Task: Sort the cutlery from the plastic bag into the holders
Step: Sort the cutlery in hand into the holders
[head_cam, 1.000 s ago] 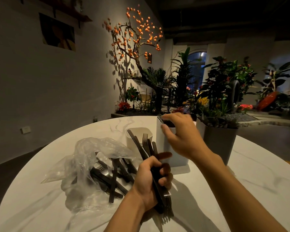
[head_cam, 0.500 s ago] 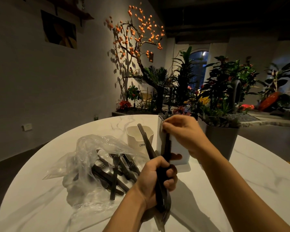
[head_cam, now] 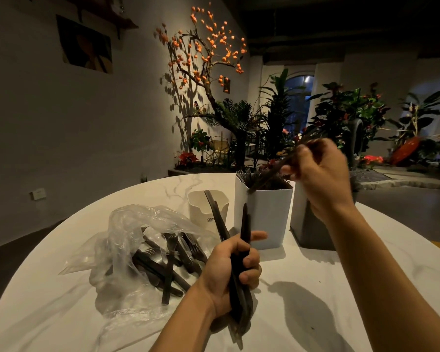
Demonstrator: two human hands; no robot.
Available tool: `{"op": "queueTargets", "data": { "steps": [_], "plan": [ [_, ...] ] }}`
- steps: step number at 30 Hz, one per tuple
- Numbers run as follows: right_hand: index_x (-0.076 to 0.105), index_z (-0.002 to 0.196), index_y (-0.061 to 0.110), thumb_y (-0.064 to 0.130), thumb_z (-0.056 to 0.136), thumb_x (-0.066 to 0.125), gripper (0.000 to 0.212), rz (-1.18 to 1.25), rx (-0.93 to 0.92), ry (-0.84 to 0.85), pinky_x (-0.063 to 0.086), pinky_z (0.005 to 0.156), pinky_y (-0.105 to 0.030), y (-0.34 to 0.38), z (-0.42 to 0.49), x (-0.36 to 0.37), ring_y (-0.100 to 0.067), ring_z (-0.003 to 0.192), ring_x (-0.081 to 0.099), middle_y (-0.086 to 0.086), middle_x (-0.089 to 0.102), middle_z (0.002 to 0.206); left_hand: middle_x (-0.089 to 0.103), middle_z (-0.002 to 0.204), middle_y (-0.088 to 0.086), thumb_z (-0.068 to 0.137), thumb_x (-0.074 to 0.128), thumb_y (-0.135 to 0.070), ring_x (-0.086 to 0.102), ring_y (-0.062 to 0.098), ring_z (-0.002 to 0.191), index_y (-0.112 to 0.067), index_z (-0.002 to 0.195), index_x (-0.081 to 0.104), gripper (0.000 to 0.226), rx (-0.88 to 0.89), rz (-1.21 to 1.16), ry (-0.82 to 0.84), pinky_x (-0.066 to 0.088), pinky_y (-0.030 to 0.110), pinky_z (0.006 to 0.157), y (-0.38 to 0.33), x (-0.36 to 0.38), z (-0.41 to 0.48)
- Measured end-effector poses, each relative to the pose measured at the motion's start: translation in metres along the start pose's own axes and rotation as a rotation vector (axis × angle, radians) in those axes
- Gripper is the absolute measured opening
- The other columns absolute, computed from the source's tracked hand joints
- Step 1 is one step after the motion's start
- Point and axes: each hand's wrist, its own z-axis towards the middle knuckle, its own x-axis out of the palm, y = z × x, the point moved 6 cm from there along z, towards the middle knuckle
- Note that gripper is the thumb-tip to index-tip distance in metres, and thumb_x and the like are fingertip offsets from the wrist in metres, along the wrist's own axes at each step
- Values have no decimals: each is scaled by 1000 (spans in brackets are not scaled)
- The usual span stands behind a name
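Our left hand grips a bundle of dark cutlery upright, fingers curled round the handles, index finger pointing out. Our right hand pinches one blurred dark piece slanting down, its lower end at the rim of the tall white holder, which already holds cutlery. A shorter white cup stands just left of that holder, beyond our left hand. The plastic bag with more cutlery lies left of our left hand; a grey holder stands beneath our right wrist.

Three upright holders: one short cream plastic cup, one tall white square holder, one dark grey holder; one crumpled clear plastic bag.
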Motion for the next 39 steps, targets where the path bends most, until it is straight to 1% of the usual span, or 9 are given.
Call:
{"op": "queueTargets", "data": {
  "steps": [3, 7, 11, 16, 25, 28, 31, 35, 39],
  "plan": [
    [52, 115, 9, 13, 105, 48, 12, -83, -165, -125, 60, 73, -24, 4, 7, -17, -16, 89, 72, -7, 65, 107, 36, 61, 1, 89, 46, -14, 32, 11, 42, -3, 123, 64, 39, 0, -20, -1, 27, 22, 44, 0, 0, 0],
    [51, 112, 12, 12, 105, 47, 8, -185, -221, -102, 60, 76, -23, -3, 8, -14, -12, 92, 70, -1, 64, 101, 36, 61, 2, 90, 46, -14, 33, 11, 42, -2, 124, 63, 39, 5, -3, -12, 29, 23, 43, 0, -1, 0],
    [51, 116, 8, 10, 104, 48, 12, -248, -251, -71, 56, 75, -12, -1, 6, -8, -6, 92, 66, 0, 63, 102, 36, 61, 2, 87, 49, -15, 35, 11, 42, -2, 123, 64, 41, 8, -1, -20, 31, 23, 43, -1, -1, 0],
    [48, 111, 17, 11, 104, 48, 9, -291, -257, 5, 57, 80, -27, 1, 3, 0, -17, 95, 66, 6, 60, 97, 37, 61, 3, 86, 50, -16, 35, 12, 43, -3, 118, 67, 39, 2, -5, -28, 30, 24, 45, 0, -1, -1],
    [46, 108, 12, 7, 103, 49, 8, -272, -403, -85, 49, 67, -9, 12, -4, 6, -3, 78, 60, 10, 56, 87, 38, 60, 3, 88, 49, -15, 35, 12, 42, -3, 115, 69, 35, -11, -31, -39, 34, 22, 43, 0, -2, 0],
    [45, 107, 13, 7, 103, 48, 8, -208, -452, -119, 52, 71, -14, 18, -6, 8, 4, 79, 59, 13, 55, 88, 39, 60, 3, 86, 51, -15, 36, 12, 42, -4, 114, 69, 36, -11, -31, -34, 34, 22, 44, 1, -2, 0],
    [44, 107, 15, 8, 103, 48, 9, -187, -489, -112, 56, 70, -22, 22, -9, 12, -2, 78, 60, 13, 56, 88, 40, 61, 3, 86, 52, -14, 36, 12, 43, -4, 113, 70, 34, -26, -54, -28, 34, 22, 45, 2, -2, 0],
    [45, 106, 17, 9, 103, 48, 9, -327, -415, 27, 60, 68, -36, 12, -13, 26, -16, 81, 65, 6, 58, 89, 39, 60, 3, 86, 52, -14, 35, 12, 43, -4, 116, 68, 36, -32, -56, -39, 32, 23, 46, 1, -2, 0],
    [53, 108, 14, 8, 100, 53, 10, -543, -295, 130, 58, 73, -48, -17, -13, 39, -20, 85, 63, -4, 65, 95, 39, 60, 3, 84, 53, -16, 35, 11, 44, -4, 122, 64, 42, -40, -48, -41, 32, 23, 46, 2, -2, 0]
  ]
}}
